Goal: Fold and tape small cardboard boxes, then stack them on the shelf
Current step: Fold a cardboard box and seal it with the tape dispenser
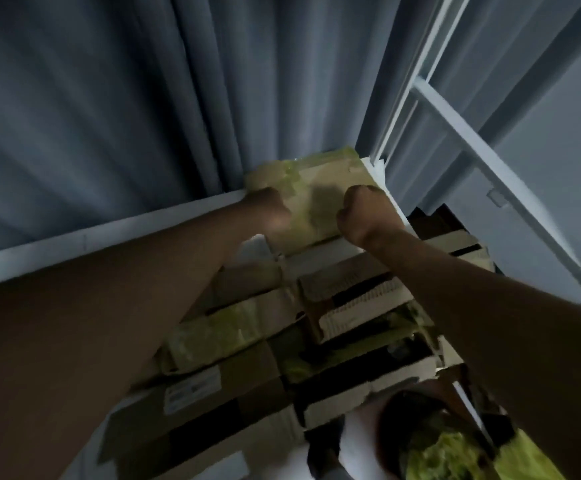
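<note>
Grey curtains (116,109) hang behind a white shelf frame (462,140), and I look down along both my forearms. Below them many taped boxes (247,327) already lie stacked in rows, so I judge most of the task done. What remains is to seat the top box (311,194) on the stack. My left hand (268,211) and right hand (361,213) sit at its left and right sides, fingers curled. It seems they grip its edges, but the blur hides the fingertips.

both hands (311,214) gripping taped box (311,178)
</note>
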